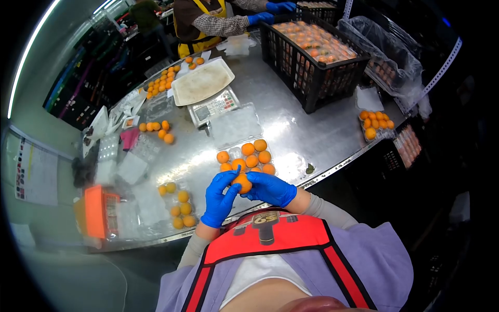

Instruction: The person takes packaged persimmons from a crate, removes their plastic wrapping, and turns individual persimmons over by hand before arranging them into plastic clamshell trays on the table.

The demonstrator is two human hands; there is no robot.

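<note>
Both my hands wear blue gloves and are close together in front of my red apron. An orange [241, 184] sits between them, with my left hand [218, 200] closed on its left side and my right hand [272, 189] closed around its right side. Just beyond my hands lies a clear plastic clamshell box [234, 149] holding several oranges [250, 160], partly hidden behind my fingers. Its clear lid [236, 126] lies folded back toward the scale.
A scale [204, 82] with a pale tray stands behind the box. More oranges [182, 209] lie at left near an orange container [95, 210]. A black crate [306, 78] of packed fruit stands at right. Across the metal table [301, 140], a co-worker's gloved hand [261, 18] is near the crate.
</note>
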